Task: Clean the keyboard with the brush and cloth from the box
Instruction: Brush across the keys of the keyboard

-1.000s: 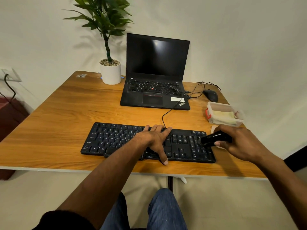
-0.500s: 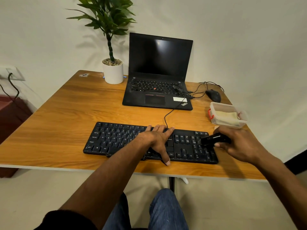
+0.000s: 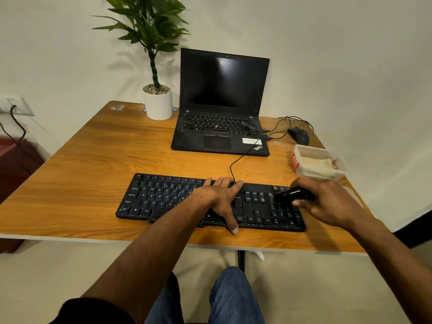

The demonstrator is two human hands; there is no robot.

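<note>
Keyboard [image 3: 177, 199] on wooden table [image 3: 93, 160].

Office desk [image 3: 93, 160] with laptop [image 3: 222, 101]

A black keyboard [image 3: 187, 202] with white lettering, a black brush [image 3: 292, 194] and a black laptop [image 3: 222, 101] sit on an orange-brown, wood-grained tabletop [image 3: 81, 171]. A clear box [image 3: 319, 163] with a red clasp holds a pale yellow cloth [image 3: 318, 163]; the green plant's pot [image 3: 157, 105] is white.

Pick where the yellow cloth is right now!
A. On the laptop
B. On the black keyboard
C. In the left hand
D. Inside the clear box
D: the yellow cloth lies inside the clear box at the table's right edge, beyond the right hand holding the brush.
</note>
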